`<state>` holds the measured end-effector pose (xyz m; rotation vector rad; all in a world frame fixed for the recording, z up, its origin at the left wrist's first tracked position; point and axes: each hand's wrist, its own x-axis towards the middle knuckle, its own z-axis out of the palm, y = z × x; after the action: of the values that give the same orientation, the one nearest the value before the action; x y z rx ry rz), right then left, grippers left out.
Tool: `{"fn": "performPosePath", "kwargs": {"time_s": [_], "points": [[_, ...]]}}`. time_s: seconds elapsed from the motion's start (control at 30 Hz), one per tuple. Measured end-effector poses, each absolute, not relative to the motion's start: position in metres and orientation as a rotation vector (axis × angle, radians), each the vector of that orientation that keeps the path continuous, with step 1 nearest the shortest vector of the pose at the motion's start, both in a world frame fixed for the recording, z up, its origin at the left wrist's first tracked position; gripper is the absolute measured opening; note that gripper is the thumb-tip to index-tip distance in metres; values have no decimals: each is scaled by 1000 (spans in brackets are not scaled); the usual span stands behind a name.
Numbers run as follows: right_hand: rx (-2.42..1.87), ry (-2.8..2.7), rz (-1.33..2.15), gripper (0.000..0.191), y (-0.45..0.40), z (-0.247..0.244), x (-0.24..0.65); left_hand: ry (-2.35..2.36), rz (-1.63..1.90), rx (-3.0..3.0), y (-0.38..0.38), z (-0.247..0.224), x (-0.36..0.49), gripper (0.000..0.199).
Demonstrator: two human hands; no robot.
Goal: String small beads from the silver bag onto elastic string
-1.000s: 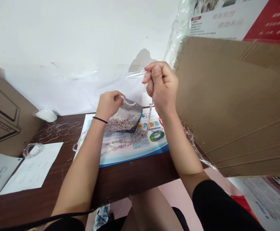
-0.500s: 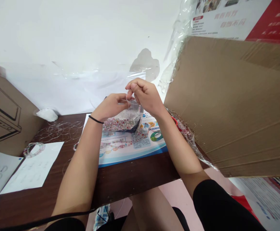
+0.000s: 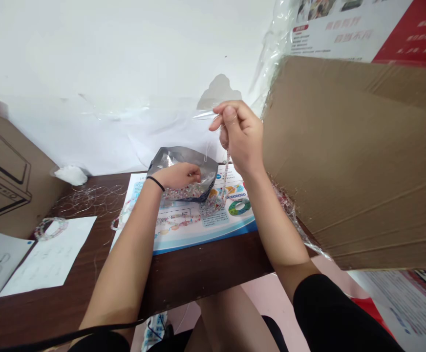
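My right hand (image 3: 239, 134) is raised in front of the wall, its thumb and forefinger closed on a thin clear thread. A strand of small pink and white beads (image 3: 226, 171) hangs below it. Over the opening of a dark grey bag (image 3: 209, 168) is my left hand (image 3: 181, 175), its fingers curled together; what they hold, if anything, is too small to name. Loose pink, red and white beads (image 3: 187, 192) lie in the bag. The bag stands on a printed sheet (image 3: 216, 230) on the dark wooden table (image 3: 198, 269).
Tangled clear thread (image 3: 92, 198) lies at the left, near a ring of beads (image 3: 51, 228) and a white paper (image 3: 59, 259). A cardboard box (image 3: 8, 176) stands at the left, and a large cardboard panel (image 3: 359, 161) borders the right side.
My hands have moved apart. The right hand rose to the right with the thread and bead strand; the left came down over the bag, whose opening now shows.
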<state>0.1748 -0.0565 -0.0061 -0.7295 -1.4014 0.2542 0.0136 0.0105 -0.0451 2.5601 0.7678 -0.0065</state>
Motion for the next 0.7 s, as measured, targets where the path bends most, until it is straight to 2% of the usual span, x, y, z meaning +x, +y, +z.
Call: {"fn": "performPosePath", "kwargs": {"time_s": [0.07,0.2,0.37,0.53,0.7], "points": [[-724,-1368,185,38,-60,-3,176,857,-44,2626,15,-50,14,25],[-724,-1334,108,39,-65,2,179,996,147,2657,17,-48,11,25],[-743,-1390,197,39,-63,0,179,959,711,2487,8,-34,11,21],[-808,-1504,359,35,-60,-4,180,981,1215,2022,-4,-21,14,15],[-834,-1537,452,29,-66,-3,171,750,1149,1735,-17,-9,16,12]]}}
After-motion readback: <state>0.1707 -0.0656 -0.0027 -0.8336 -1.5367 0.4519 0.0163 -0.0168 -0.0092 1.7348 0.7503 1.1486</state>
